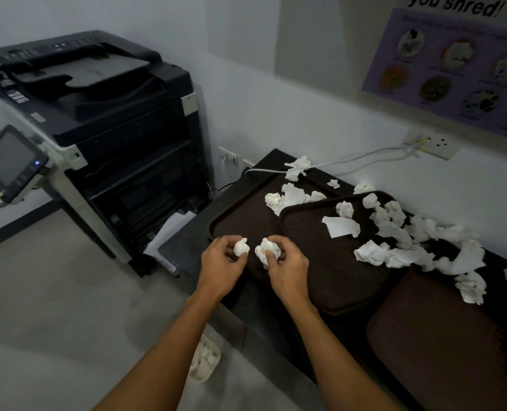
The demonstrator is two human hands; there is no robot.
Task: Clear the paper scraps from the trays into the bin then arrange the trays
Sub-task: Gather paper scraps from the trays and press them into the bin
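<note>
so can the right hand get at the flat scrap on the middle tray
Probably yes: nothing stands between the right hand and the flat scrap on the middle tray, though its fingers grip a crumpled scrap.

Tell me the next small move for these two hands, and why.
Probably lower both hands to the white bin on the floor and let go. The left hand grips one paper wad, the right hand a second wad, and the bin, already holding scraps, lies just below them.
</note>
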